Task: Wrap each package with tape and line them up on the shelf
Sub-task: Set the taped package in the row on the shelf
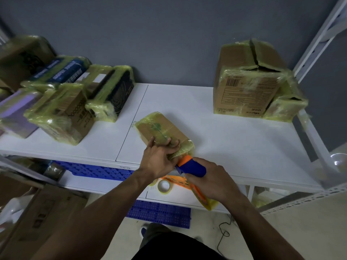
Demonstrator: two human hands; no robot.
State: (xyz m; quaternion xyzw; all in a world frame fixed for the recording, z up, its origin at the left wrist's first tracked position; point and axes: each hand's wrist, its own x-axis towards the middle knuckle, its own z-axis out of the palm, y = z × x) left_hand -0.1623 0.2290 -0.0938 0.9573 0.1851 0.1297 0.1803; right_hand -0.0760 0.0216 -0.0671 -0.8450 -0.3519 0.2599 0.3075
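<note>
I've got the small package point(163, 131) near the shelf point(234, 147) front edge, open surface to its right; left hand point(159, 160) presses it, fingers spread flat, right hand point(212, 179) grips the tape dispenser point(191, 167).

A small flat cardboard package point(163, 132), wrapped in yellowish clear tape, lies near the front edge of the white metal shelf point(225, 143). The left hand point(159, 160) presses its fingers point(174, 145) on the package's near end. The right hand point(212, 179) grips a blue-and-orange tape dispenser point(189, 166), whose orange head touches that same end. A cluster of taped boxes point(62, 109) stands at the left, and a large taped carton point(247, 81) at the right.
</note>
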